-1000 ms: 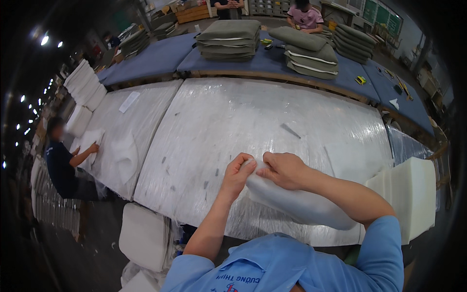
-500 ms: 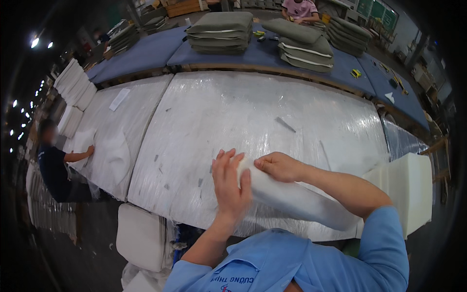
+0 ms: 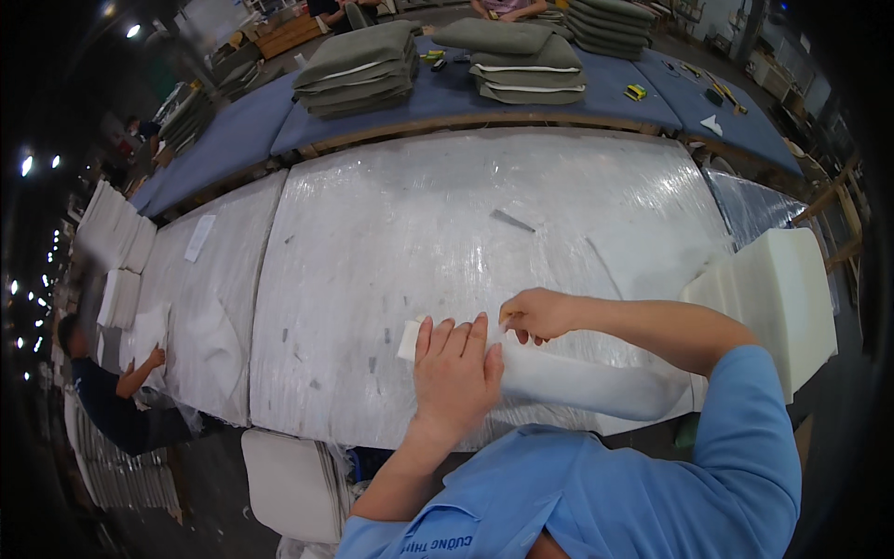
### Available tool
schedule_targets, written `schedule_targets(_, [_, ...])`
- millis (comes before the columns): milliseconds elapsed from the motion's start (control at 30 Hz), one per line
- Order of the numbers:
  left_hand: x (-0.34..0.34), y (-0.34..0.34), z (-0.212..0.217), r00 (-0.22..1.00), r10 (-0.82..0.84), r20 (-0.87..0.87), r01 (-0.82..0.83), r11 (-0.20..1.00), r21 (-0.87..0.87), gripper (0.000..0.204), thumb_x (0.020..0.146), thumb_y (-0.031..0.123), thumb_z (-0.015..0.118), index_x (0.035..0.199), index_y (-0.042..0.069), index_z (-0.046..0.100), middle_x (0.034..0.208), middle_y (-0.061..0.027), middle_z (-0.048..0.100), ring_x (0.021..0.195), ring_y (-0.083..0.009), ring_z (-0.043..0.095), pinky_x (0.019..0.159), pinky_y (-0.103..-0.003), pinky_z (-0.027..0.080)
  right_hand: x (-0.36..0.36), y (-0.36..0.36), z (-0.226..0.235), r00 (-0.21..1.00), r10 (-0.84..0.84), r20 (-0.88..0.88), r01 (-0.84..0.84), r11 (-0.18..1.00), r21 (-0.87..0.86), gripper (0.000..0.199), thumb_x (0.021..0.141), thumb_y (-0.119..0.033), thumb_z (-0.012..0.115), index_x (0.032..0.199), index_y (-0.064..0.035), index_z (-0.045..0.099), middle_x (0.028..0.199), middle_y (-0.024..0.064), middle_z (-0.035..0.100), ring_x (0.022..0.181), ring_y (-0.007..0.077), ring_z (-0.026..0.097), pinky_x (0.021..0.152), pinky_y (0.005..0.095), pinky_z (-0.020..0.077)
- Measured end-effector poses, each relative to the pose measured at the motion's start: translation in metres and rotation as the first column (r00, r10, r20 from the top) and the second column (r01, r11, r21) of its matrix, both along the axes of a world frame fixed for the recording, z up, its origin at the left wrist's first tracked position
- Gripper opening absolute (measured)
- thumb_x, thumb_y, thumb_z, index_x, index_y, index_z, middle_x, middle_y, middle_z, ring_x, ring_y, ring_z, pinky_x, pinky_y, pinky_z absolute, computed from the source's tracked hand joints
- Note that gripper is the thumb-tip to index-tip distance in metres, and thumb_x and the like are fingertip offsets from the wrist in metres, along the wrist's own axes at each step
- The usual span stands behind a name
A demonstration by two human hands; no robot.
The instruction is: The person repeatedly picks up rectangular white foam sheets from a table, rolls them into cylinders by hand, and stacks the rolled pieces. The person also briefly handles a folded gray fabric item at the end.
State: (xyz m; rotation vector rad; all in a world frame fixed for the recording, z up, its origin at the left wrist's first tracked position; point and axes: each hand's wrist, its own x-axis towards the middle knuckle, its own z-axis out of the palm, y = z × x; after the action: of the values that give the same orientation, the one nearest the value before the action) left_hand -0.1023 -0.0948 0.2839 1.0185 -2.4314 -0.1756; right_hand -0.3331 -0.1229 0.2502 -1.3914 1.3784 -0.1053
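Observation:
A long white padded piece (image 3: 587,384), apparently foam in a thin white cover, lies on the plastic-wrapped table in front of me. Its squared white end (image 3: 408,341) sticks out left of my left hand (image 3: 456,377). That hand rests over the piece with its fingers stretched out flat. Just to the right, my right hand (image 3: 535,317) has thumb and fingers pinched on the thin white cover (image 3: 507,328), close to the left fingertips. The piece's underside and whatever is beneath my left palm are hidden.
A stack of white foam pads (image 3: 792,312) stands at the right, another (image 3: 293,480) at lower left. Grey-green cushions (image 3: 358,70) are piled on the blue table (image 3: 433,107) beyond. A co-worker (image 3: 107,401) handles white sheet material at far left. A grey strip (image 3: 512,221) lies ahead.
My left hand has turned flatter onto the padded piece, whose squared end now shows past it. My right hand has stayed pinched near that end. The view has shifted slightly.

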Motion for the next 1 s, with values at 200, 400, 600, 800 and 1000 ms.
schedule_targets(200, [-0.005, -0.021, -0.006, 0.996, -0.076, -0.051, 0.078, 0.996, 0.052, 0.030, 0.096, 0.016, 0.056, 0.115, 0.001, 0.074, 0.083, -0.0128, 0.071, 0.083, -0.0297, 0.066, 0.096, -0.048, 0.047, 0.007, 0.027, 0.044, 0.992, 0.090, 0.086, -0.067, 0.967, -0.247, 0.051, 0.107, -0.046, 0.048, 0.098, -0.0009, 0.070, 0.086, 0.0181, 0.067, 0.082, 0.0276, 0.065, 0.075, 0.0406, 0.0509])
schedule_targets(400, [-0.018, -0.022, 0.008, 0.997, -0.037, 0.065, 0.029, 0.993, 0.113, 0.032, 0.098, 0.015, 0.055, 0.123, 0.001, 0.071, 0.091, -0.0157, 0.072, 0.092, -0.0345, 0.066, 0.098, -0.050, 0.045, -0.037, 0.038, -0.015, 0.975, 0.160, -0.153, -0.194, 0.951, -0.242, 0.052, 0.107, -0.044, 0.047, 0.103, 0.0026, 0.069, 0.100, 0.0197, 0.071, 0.094, 0.0357, 0.065, 0.088, 0.0463, 0.0493])
schedule_targets(600, [-0.047, 0.008, 0.019, 0.951, -0.308, -0.022, 0.307, 0.951, -0.048, 0.041, 0.101, 0.021, 0.055, 0.136, 0.001, 0.060, 0.124, -0.0200, 0.067, 0.121, -0.0390, 0.058, 0.109, -0.053, 0.038, -0.094, 0.068, 0.015, 0.998, -0.034, 0.059, 0.043, 0.986, -0.160, 0.051, 0.108, -0.044, 0.046, 0.097, 0.0009, 0.066, 0.097, 0.0130, 0.072, 0.088, 0.0285, 0.065, 0.082, 0.0395, 0.0503])
schedule_targets(800, [-0.084, 0.030, 0.014, 0.919, -0.390, 0.058, 0.385, 0.920, 0.078, 0.044, 0.097, 0.024, 0.062, 0.135, 0.001, 0.061, 0.115, -0.0156, 0.067, 0.108, -0.0325, 0.061, 0.104, -0.050, 0.040, -0.114, 0.125, 0.070, 1.000, -0.006, 0.007, 0.007, 0.954, -0.298, 0.053, 0.107, -0.051, 0.047, 0.087, -0.0040, 0.058, 0.081, 0.0119, 0.065, 0.080, 0.0245, 0.062, 0.073, 0.0395, 0.0482])
schedule_targets(1000, [-0.120, 0.064, 0.015, 0.951, -0.301, 0.063, 0.302, 0.953, -0.005, 0.047, 0.098, 0.019, 0.059, 0.140, 0.000, 0.056, 0.104, -0.0136, 0.066, 0.100, -0.0302, 0.061, 0.101, -0.048, 0.040, -0.119, 0.128, 0.055, 0.983, 0.181, 0.010, -0.167, 0.925, -0.341, 0.048, 0.109, -0.045, 0.045, 0.094, -0.0033, 0.062, 0.080, 0.0154, 0.065, 0.076, 0.0259, 0.062, 0.073, 0.0411, 0.0486])
